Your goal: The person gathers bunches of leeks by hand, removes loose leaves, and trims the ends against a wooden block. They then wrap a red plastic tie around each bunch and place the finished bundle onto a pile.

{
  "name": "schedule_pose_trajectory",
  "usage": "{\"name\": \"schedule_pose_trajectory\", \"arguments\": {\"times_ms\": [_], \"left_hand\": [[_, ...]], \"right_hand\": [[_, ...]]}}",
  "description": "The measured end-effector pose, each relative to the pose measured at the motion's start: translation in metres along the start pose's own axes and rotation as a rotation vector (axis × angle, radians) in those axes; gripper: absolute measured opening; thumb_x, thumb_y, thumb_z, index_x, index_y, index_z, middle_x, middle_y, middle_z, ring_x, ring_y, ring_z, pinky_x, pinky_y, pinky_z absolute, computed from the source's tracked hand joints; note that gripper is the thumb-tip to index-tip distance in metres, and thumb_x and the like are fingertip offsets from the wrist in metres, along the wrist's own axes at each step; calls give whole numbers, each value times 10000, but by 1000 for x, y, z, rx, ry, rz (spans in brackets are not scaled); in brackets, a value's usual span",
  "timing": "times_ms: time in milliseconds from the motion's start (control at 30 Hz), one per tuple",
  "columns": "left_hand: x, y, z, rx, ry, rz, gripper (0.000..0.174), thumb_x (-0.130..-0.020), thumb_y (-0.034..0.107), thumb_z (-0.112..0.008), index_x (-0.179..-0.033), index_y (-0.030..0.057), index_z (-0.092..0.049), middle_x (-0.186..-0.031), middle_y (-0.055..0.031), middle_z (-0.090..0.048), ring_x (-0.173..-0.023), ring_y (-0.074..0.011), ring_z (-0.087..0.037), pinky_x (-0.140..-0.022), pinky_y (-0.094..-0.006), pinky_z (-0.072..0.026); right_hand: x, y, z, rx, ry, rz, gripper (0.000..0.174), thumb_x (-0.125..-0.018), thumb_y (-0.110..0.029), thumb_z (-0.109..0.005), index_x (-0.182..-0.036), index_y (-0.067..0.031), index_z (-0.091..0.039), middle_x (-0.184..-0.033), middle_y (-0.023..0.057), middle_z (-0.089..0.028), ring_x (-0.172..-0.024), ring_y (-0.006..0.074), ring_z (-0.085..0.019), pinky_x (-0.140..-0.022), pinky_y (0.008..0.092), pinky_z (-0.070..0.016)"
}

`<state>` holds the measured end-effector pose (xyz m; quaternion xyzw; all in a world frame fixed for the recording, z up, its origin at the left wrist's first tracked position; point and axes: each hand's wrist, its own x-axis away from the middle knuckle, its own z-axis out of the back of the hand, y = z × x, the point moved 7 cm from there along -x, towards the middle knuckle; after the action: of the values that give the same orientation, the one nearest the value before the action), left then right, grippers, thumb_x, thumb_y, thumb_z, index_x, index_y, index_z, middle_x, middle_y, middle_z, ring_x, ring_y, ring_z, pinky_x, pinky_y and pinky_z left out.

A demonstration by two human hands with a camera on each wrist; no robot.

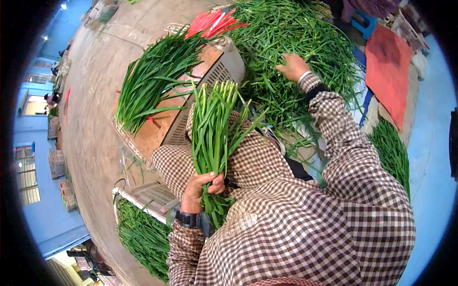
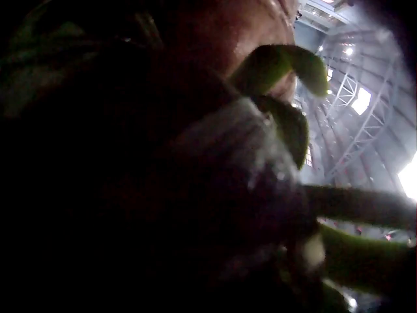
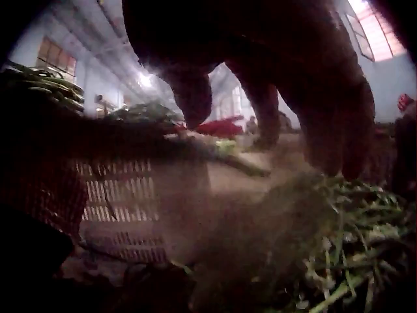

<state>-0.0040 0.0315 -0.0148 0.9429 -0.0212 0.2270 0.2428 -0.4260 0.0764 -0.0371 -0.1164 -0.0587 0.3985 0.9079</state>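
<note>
My left hand (image 1: pixel 202 190) grips a bunch of garlic chives (image 1: pixel 214 124) around its leafy lower part. The pale cut ends point up and away from the body, and leaf tips hang below the fist. In the left wrist view, which is mostly dark, several green leaves (image 2: pixel 358 257) stick out beside the hand. My right hand (image 1: pixel 293 66) is over a large heap of loose chives (image 1: pixel 267 28), its fingers reaching to the left. From the right wrist, the fingers (image 3: pixel 260 111) hang apart above the heap, and a single stalk (image 3: pixel 241 162) shows below them.
A brown board (image 1: pixel 164 121) on a pale plastic crate (image 1: pixel 229 62) bears a neat pile of chives (image 1: pixel 152 76) and red ties (image 1: pixel 214 24). Another crate (image 1: pixel 148 198) stands at the lower left beside more chives (image 1: pixel 143 238). A red sheet (image 1: pixel 389 71) lies at the right.
</note>
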Motion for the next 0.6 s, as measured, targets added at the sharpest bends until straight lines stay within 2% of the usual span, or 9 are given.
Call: {"name": "schedule_pose_trajectory", "arguments": {"times_ms": [67,133,200,300,367,400,467,500,600], "left_hand": [[-1,1,-5,-14,1,20,208,-860,145,-550,-1000,8,-483,-663,-17,-491,-446,-51,-392,-494,-240,-326],[0,0,-2,-30,25,17,222,-855,141,-554,-1014,4,-482,-667,-22,-493,-450,-54,-397,-489,-239,-324],[0,-1,1,-52,38,7,236,-851,137,-557,-1028,1,-480,-672,-27,-495,-454,-56,-402,-485,-237,-323],[3,3,-4,16,43,-51,336,-840,100,-551,-1132,-13,-431,-709,-63,-508,-476,-88,-422,-470,-246,-353],[6,4,-7,-13,123,-85,347,-839,98,-551,-1141,-12,-419,-722,-75,-509,-495,-101,-437,-474,-248,-362],[8,5,-6,-48,189,-111,359,-839,95,-551,-1150,-11,-408,-736,-87,-510,-515,-115,-451,-478,-249,-372],[8,5,-10,-57,207,-126,372,-842,95,-546,-1164,-12,-393,-754,-103,-507,-537,-131,-458,-477,-247,-374],[9,5,-9,-42,183,-117,370,-844,95,-543,-1164,-12,-391,-749,-100,-503,-527,-126,-449,-477,-247,-371],[8,3,2,-15,138,-82,347,-857,107,-534,-1154,-10,-398,-727,-77,-490,-484,-95,-409,-473,-243,-349]], "right_hand": [[15,-44,20,-362,52,114,725,-786,-505,-609,-1261,20,-457,-1234,235,-507,-1125,334,-508,-957,400,-410],[37,-105,27,-894,-235,299,787,-756,-365,-709,-1348,-1,-337,-1298,251,-432,-1197,326,-448,-1002,400,-380],[49,-139,1,-736,-327,374,879,-759,-268,-726,-1397,0,-184,-1323,259,-387,-1151,307,-489,-960,385,-421],[36,-144,-46,-900,-431,384,839,-786,-182,-688,-1400,9,-149,-1281,262,-427,-1039,273,-566,-880,345,-475],[34,-141,-55,-1020,-494,418,748,-766,-253,-668,-1336,64,-302,-1088,259,-587,-1006,307,-588,-873,355,-467],[36,-143,-51,-1022,-500,418,748,-766,-253,-668,-1336,64,-302,-1088,259,-587,-1006,307,-588,-873,355,-467],[35,-141,-38,-878,-463,424,556,-774,-134,-597,-1249,90,-414,-825,179,-666,-769,252,-645,-730,345,-506],[34,-141,-25,-837,-262,503,332,-788,-71,-561,-1088,71,-564,-678,122,-653,-614,214,-626,-624,346,-504],[30,-130,-13,-764,-246,507,208,-806,-59,-549,-972,34,-634,-697,117,-653,-638,218,-630,-622,343,-504]]}}
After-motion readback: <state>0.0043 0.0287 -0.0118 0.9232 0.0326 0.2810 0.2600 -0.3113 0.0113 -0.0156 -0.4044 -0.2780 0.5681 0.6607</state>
